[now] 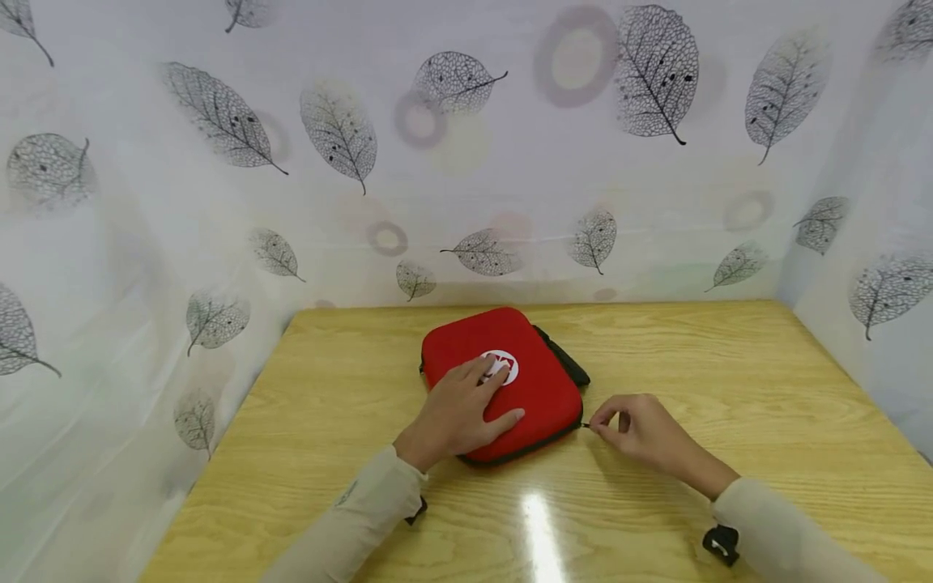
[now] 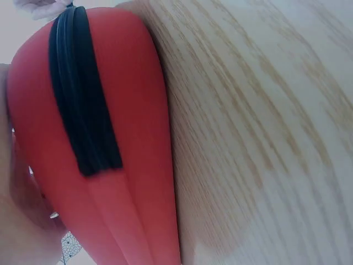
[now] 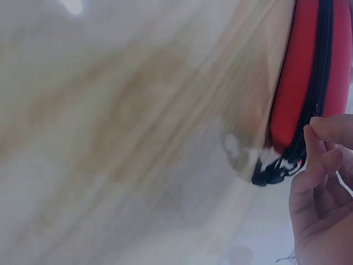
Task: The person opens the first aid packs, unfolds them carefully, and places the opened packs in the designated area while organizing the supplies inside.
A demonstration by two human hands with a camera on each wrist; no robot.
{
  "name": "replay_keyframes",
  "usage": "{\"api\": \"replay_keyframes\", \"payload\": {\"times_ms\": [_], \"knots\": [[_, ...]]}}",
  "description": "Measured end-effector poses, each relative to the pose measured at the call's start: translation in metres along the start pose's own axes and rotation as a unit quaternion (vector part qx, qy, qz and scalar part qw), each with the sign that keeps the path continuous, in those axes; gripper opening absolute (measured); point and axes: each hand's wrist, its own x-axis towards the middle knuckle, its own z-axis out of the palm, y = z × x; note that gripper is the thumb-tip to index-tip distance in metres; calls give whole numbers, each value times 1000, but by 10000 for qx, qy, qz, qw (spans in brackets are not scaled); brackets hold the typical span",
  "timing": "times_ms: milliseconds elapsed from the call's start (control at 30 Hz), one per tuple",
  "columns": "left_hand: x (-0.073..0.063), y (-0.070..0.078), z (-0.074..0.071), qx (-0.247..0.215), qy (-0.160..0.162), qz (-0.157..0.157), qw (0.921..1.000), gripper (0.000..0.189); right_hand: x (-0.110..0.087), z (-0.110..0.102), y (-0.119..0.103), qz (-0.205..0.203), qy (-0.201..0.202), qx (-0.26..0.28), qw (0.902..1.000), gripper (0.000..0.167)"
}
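Observation:
A red zippered case [image 1: 466,336] with a round white emblem lies flat and slightly turned on the table. My left hand [image 1: 455,413] rests palm down on its lid, fingers extended partly over the emblem. At the case's near right corner, my right hand [image 1: 645,433] pinches the small zipper pull [image 1: 585,425] between thumb and fingertip. The black zipper [image 2: 83,99] runs along the case's side in the left wrist view, its end showing on the red fabric. In the right wrist view, the right hand's fingertips [image 3: 315,122] meet at the zipper band.
A black strap [image 1: 564,360] sticks out from the case's far right side. The wood-grain table [image 1: 328,389] extends around the case. White sheeting with a leaf print [image 1: 496,186] stands behind and on both sides.

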Motion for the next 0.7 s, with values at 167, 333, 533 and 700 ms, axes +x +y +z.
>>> {"api": "replay_keyframes", "payload": {"times_ms": [167,333,533,700], "knots": [[-2,-1,0,-46,285,85,9995,69,7,-5,9,169,132,-346,9992,13],[-3,-1,0,-123,412,186,9989,68,16,-11,19,380,140,-546,9977,10],[-2,-3,0,-117,493,268,9984,65,27,-16,29,551,128,-603,9966,6],[-1,-1,-1,-61,377,198,9991,67,36,-19,34,644,218,-649,9956,4]]}}
